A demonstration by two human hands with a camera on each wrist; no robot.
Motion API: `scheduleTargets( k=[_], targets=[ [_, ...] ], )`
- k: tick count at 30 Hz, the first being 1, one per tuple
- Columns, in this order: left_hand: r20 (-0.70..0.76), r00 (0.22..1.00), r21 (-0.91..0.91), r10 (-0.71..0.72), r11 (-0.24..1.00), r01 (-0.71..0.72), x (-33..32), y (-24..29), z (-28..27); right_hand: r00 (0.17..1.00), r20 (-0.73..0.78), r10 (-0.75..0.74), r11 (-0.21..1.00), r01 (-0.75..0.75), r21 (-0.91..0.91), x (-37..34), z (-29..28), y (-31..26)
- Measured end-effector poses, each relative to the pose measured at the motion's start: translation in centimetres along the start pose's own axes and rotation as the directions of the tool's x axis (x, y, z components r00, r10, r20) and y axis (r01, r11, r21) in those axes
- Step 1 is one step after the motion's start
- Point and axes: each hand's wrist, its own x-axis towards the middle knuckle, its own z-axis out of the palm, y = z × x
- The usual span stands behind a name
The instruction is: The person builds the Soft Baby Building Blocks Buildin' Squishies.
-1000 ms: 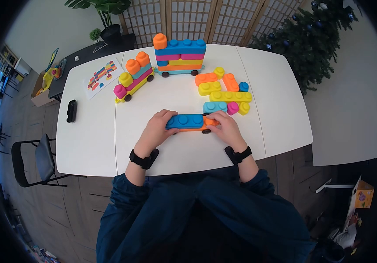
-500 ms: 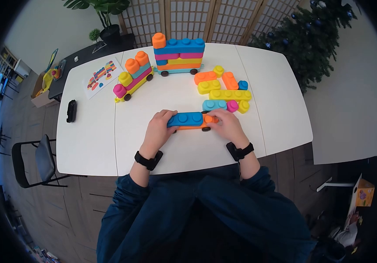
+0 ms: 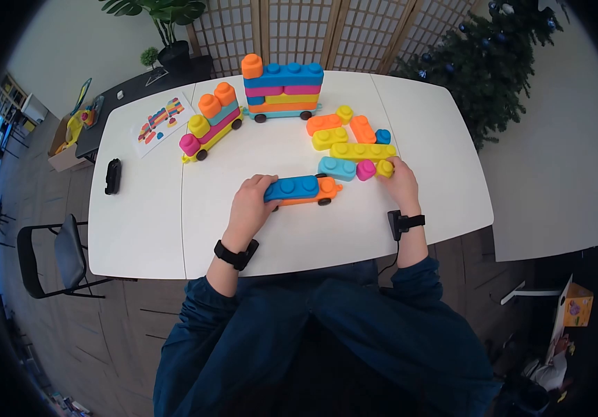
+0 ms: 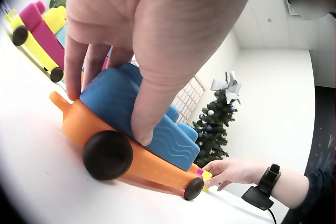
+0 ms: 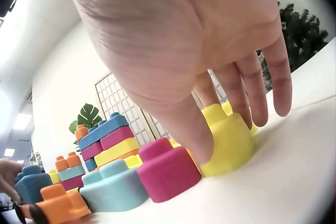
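Note:
My left hand [image 3: 247, 208] grips a long blue block [image 3: 297, 186] by its left end, thumb on the near side and fingers on the far side. The block sits on an orange wheeled base [image 4: 152, 166] with dark wheels, which stands on the table. At the right, my right hand [image 3: 402, 186] pinches a small yellow one-stud block [image 5: 231, 148], its thumb against one side and fingers behind. Beside that block are a small magenta block [image 5: 167, 171] and a light blue block [image 5: 114, 186].
Behind these lie a long yellow block [image 3: 363, 152], orange blocks [image 3: 362, 129] and a small blue block [image 3: 382, 136]. Two built wagons, one tall [image 3: 284, 90] and one low [image 3: 213, 126], stand at the back. A picture sheet [image 3: 162, 124] and a black object [image 3: 113, 176] lie on the left.
My right hand has let go of the orange base's right end and moved right to the small yellow block. My left hand has stayed on the blue block.

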Motion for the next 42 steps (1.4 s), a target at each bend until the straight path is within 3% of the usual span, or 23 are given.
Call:
scheduleTargets(
  k=[2, 5, 8, 10, 11, 13, 17, 19, 40, 42],
  targets=[
    [0.001, 1.0, 0.0, -0.006, 1.0, 0.006, 0.0, 0.0, -0.1, 1.0, 0.013, 0.028, 0.999, -0.028, 0.017, -0.1, -0.3, -0.4],
    [0.003, 1.0, -0.01, -0.005, 1.0, 0.005, 0.2, -0.3, -0.1, 0.994, -0.101, 0.037, 0.995, -0.027, 0.099, -0.9, -1.4, -1.7],
    [0.012, 1.0, -0.028, -0.002, 1.0, 0.003, 0.5, -0.4, -0.2, 0.977, -0.212, -0.028, 0.965, 0.082, 0.25, -2.0, -2.3, -4.5],
    [0.022, 1.0, -0.034, -0.01, 0.999, 0.01, 0.6, -0.3, -0.3, 0.95, -0.108, -0.291, 0.863, 0.31, 0.398, -2.6, -2.5, -6.3],
    [0.028, 1.0, -0.041, -0.013, 0.999, 0.014, 0.7, -0.3, -0.3, 0.951, -0.107, -0.29, 0.864, 0.308, 0.399, -2.8, -1.8, -6.7],
    [0.035, 0.999, -0.047, -0.016, 0.999, 0.018, 0.7, -0.3, -0.3, 0.874, -0.06, -0.483, 0.748, 0.447, 0.491, -2.9, 0.0, -7.0],
    [0.044, 0.999, -0.059, -0.018, 0.998, 0.02, 0.7, -0.4, -0.6, 0.848, 0.083, -0.523, 0.738, 0.402, 0.542, -2.9, 0.9, -8.1],
    [0.049, 0.999, -0.064, -0.021, 0.998, 0.024, 0.7, -0.3, -0.7, 0.858, 0.175, -0.483, 0.758, 0.309, 0.574, -2.9, 1.2, -8.4],
    [0.053, 0.999, -0.068, 0.01, 0.998, -0.006, 1.0, -0.8, -0.7, 0.88, 0.129, -0.456, 0.765, 0.314, 0.561, -3.7, 1.8, -8.8],
    [0.113, 0.993, -0.148, -0.035, 0.988, 0.051, 1.1, -0.9, -1.2, 0.88, 0.126, -0.457, 0.765, 0.316, 0.562, -3.7, 2.0, -8.7]
  ],
)
